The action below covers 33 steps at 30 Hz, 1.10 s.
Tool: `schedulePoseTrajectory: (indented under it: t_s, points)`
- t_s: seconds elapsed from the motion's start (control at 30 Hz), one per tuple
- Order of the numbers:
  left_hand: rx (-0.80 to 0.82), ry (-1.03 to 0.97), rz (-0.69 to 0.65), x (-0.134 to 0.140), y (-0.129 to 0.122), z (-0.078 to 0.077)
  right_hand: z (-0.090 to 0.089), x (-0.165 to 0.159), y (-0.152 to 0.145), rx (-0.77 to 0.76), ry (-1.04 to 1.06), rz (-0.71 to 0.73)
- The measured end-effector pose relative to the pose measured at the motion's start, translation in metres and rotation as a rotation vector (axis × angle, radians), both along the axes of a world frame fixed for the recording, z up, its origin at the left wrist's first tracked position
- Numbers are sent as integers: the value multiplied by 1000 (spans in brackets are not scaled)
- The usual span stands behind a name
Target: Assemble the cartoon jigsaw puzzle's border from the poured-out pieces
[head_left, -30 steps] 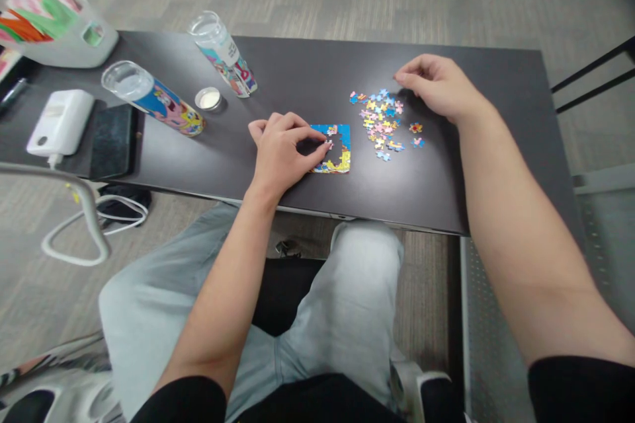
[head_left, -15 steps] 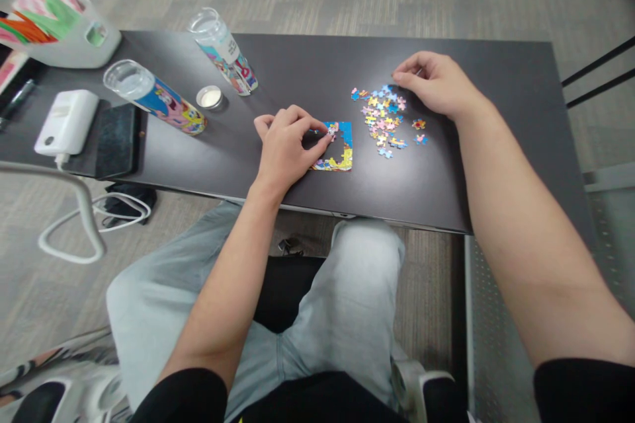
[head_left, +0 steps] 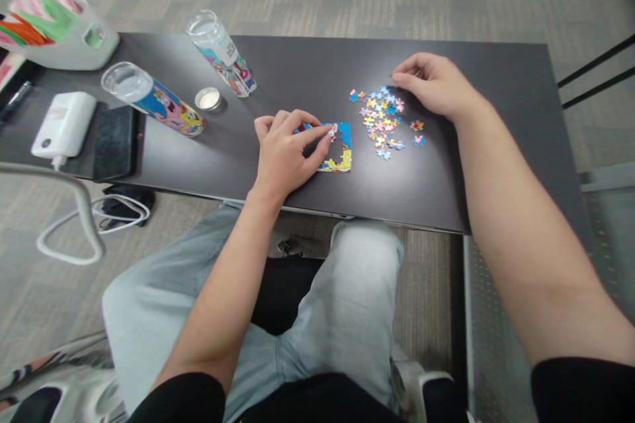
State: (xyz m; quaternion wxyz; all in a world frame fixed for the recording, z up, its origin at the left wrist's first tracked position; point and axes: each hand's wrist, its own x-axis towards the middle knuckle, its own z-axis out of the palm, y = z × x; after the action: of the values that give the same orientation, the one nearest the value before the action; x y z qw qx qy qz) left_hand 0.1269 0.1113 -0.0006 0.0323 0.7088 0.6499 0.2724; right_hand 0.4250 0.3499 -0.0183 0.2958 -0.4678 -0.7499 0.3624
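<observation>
A small, partly assembled jigsaw puzzle [head_left: 346,145] lies on the dark table, its blue and yellow border showing around a dark gap. Over its left part rests my left hand [head_left: 288,155], thumb and forefinger pinched on a pinkish puzzle piece [head_left: 331,133] at the inner edge of the border. The hand hides the puzzle's left side. To the right is a loose pile of colourful jigsaw pieces [head_left: 381,120]. My right hand [head_left: 431,82] is at the pile's upper right corner, fingertips pressed together; whether they grip a piece is too small to tell.
Two clear-topped cartoon tubes [head_left: 159,102] [head_left: 225,56] stand left of the puzzle, with a round silver lid [head_left: 208,100] between them. Farther left are a black phone [head_left: 116,143], a white charger [head_left: 65,124] with a cable, and a white container [head_left: 82,39] of colourful packets.
My left fingers have shifted slightly over the puzzle, uncovering some blue border at its upper left. My right hand stays by the pile. The whole view has drifted a little.
</observation>
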Motion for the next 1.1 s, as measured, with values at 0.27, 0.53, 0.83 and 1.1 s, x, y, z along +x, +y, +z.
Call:
schedulePoseTrajectory:
  t_s: [0.27, 0.53, 0.83, 1.1]
  points:
    - [-17, 28, -81, -1, -1, -1, -2, 9, 8, -35, 48, 124]
    - [212, -246, -13, -40, 19, 1, 41, 13, -21, -77, -90, 365]
    - [-20, -233, -87, -70, 157, 21, 59, -6, -47, -9, -215, 547]
    - [-103, -159, -44, -75, 180, 2, 70, -4, -62, -72, -315, 612]
